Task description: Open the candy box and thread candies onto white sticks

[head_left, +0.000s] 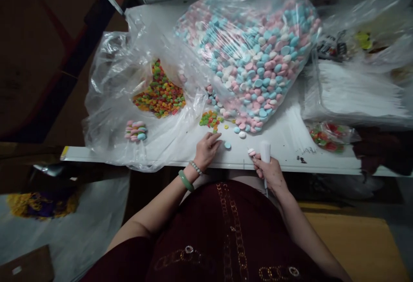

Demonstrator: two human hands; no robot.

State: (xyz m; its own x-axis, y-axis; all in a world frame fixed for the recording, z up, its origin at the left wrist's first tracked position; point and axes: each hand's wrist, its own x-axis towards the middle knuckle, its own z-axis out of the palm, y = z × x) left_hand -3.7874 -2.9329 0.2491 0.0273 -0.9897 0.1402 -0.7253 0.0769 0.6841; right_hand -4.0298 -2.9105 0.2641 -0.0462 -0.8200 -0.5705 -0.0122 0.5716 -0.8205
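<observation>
Head view: right hand [272,172] holds white tube [265,152] upright, open end up.

white table [290,144], candy bags [251,54], loose candies [227,145]

The single head-worn camera is looking forward and steeply down from above the person's chest, so the dark red, chain-patterned garment [226,234] is filling the bottom of the frame. It is facing across the near edge of the white flat tabletop [290,144], which is running left to right through the middle. It is sitting close: both forearms are entering from below, and the left hand [208,149] and right hand [271,172] are lying just under centre. Farther up, the big clear plastic bag of pink, blue and white pieces [254,54] is filling the upper middle. No second view is sharing the scene.
</observation>
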